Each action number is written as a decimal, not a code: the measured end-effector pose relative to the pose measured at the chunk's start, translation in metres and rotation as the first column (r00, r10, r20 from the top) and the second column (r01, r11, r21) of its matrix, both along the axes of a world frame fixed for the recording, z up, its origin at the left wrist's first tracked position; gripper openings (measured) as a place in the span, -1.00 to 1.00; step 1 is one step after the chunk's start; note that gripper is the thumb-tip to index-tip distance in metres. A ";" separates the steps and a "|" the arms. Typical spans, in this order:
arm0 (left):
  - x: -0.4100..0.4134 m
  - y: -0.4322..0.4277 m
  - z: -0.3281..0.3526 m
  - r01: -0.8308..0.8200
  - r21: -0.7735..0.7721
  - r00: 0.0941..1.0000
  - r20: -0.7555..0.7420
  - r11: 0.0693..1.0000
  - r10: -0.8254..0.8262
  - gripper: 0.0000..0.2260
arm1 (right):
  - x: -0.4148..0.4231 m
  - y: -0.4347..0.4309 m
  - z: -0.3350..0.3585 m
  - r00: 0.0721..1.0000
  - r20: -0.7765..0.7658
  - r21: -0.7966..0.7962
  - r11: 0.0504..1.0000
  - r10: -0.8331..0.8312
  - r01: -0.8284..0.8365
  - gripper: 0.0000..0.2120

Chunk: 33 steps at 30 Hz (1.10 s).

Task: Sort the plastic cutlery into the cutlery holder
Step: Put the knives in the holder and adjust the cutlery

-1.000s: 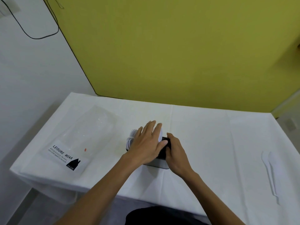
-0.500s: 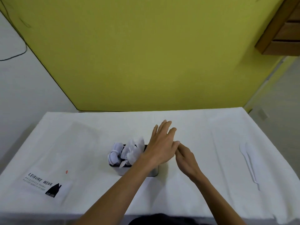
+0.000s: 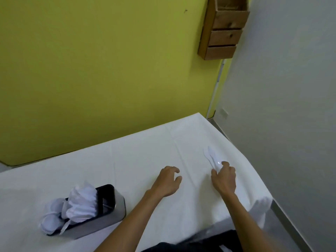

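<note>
The grey metal cutlery holder (image 3: 119, 206) stands at the table's lower left, with white plastic spoons (image 3: 51, 218) in its left end and white forks (image 3: 81, 200) in the middle. Its right compartment shows dark and looks unfilled. Two white plastic knives (image 3: 211, 156) lie side by side near the table's right edge. My right hand (image 3: 224, 178) pinches their handle ends between thumb and fingers, the blades still resting on the cloth. My left hand (image 3: 168, 180) hovers palm down over the cloth between holder and knives, fingers loosely curled and holding nothing.
A white cloth covers the table (image 3: 138, 160), whose right edge and near right corner lie close to my right hand. A yellow-green wall stands behind, with a small wooden drawer unit (image 3: 225, 28) hanging at the upper right. A grey wall runs along the right.
Both hands left the holder and moved right. My right hand reached the knives and closed on their handles. The view swung right, so the holder now sits at lower left.
</note>
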<state>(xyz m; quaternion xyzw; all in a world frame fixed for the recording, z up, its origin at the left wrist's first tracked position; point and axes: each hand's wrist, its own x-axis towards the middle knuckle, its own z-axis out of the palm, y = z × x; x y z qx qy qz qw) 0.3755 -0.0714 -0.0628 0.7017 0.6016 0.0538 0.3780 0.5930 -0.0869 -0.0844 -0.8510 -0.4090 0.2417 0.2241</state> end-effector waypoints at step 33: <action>0.000 0.045 0.047 -0.487 -0.817 -0.374 0.513 0.307 0.772 -0.60 | -0.092 0.011 0.038 0.293 -0.941 -0.125 0.978 -0.171 0.169 -0.47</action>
